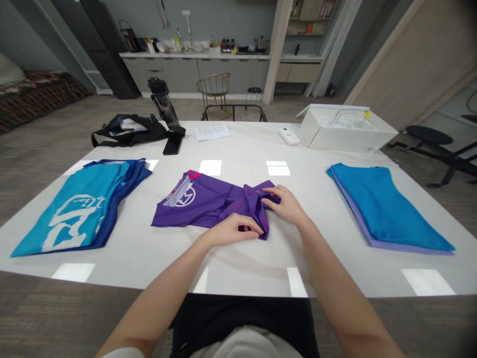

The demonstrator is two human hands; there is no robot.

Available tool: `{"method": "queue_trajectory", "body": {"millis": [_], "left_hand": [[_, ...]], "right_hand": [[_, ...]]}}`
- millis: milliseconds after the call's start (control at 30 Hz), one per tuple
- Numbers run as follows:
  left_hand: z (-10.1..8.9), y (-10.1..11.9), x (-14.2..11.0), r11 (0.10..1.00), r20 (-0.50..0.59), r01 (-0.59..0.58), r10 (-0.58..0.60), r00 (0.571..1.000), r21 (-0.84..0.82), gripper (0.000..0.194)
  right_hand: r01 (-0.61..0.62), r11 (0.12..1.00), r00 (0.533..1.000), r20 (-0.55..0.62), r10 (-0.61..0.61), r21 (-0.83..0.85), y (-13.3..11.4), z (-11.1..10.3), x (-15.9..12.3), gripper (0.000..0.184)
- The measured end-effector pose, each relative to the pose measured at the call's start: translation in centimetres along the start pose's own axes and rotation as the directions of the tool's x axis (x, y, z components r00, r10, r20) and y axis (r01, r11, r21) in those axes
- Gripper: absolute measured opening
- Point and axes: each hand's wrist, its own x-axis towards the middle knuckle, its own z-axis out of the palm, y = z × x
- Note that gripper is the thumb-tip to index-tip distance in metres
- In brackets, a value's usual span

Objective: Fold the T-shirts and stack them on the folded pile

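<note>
A purple T-shirt [212, 199] with a white round print and a pink patch near its collar lies on the white table in front of me. Its collar points left, and the right end is bunched up and partly folded over. My left hand [235, 228] grips the near edge of that bunched end, fingers curled. On the far right side of the same bundle, my right hand [283, 203] pinches the fabric between thumb and fingers.
Folded teal and navy shirts [87, 204] lie to the left, folded blue and lavender ones [383, 204] to the right. Along the far edge are a black bag [130, 130], bottle [164, 103], phone [173, 144], paper [212, 132], white remote-like device [289, 136] and white box [346, 134].
</note>
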Motion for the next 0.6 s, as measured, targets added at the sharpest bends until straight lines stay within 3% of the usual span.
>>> {"method": "queue_trajectory", "body": {"millis": [67,133,167,200,267,333,367,433,467,533,600], "left_hand": [[-0.4,-0.3,-0.1,0.991,-0.004,0.082,-0.083,0.997,-0.104,0.033],[-1.5,-0.9,-0.3,0.988,-0.191,0.157,-0.156,0.969,-0.012,0.036],[-2.2,-1.3,-0.5,0.968,-0.315,0.224,-0.18,0.932,0.109,0.037],[-3.0,-1.7,-0.7,0.915,-0.437,0.321,-0.192,0.879,0.244,0.037],[-4.0,-2.3,-1.1,0.714,-0.605,0.53,-0.188,0.774,0.457,0.043],[-4.3,-2.7,-1.4,0.503,-0.673,0.653,-0.174,0.719,0.566,0.06],[-4.2,-2.9,-1.4,0.43,-0.683,0.675,-0.165,0.712,0.599,0.064],[-3.6,-3.4,-1.2,0.359,-0.661,0.661,-0.143,0.736,0.658,0.055],[-3.3,-3.6,-1.0,0.364,-0.632,0.631,-0.132,0.763,0.685,0.048],[-2.9,-4.2,-0.4,0.454,-0.531,0.521,-0.119,0.839,0.722,0.046],[-3.1,-4.7,0.2,0.602,-0.388,0.372,-0.11,0.915,0.707,0.052]], "right_hand": [[0.042,0.994,0.991,0.132,-0.028,-0.102,-1.4,0.8,-0.1,0.04],[0.035,0.988,0.965,0.263,0.007,-0.153,-2.5,1.2,-0.1,0.028],[0.019,0.989,0.945,0.327,0.031,-0.149,-2.9,1.2,-0.2,0.02],[-0.001,0.992,0.921,0.386,0.051,-0.129,-3.3,1.1,-0.2,0.014],[-0.042,0.996,0.87,0.488,0.073,-0.074,-3.9,0.7,-0.2,0.008],[-0.073,0.996,0.818,0.569,0.083,-0.04,-4.4,0.2,-0.3,0.009],[-0.092,0.995,0.786,0.611,0.092,-0.032,-4.6,-0.1,-0.4,0.01],[-0.158,0.987,0.689,0.716,0.116,-0.007,-5.3,-0.6,-0.6,0.016],[-0.2,0.98,0.618,0.779,0.11,0.02,-5.6,-0.8,-0.7,0.021],[-0.276,0.955,0.454,0.891,0.028,0.111,-6.2,-1.2,-1.0,0.037],[-0.333,0.915,0.346,0.932,-0.104,0.225,-6.5,-1.6,-1.1,0.05]]}}
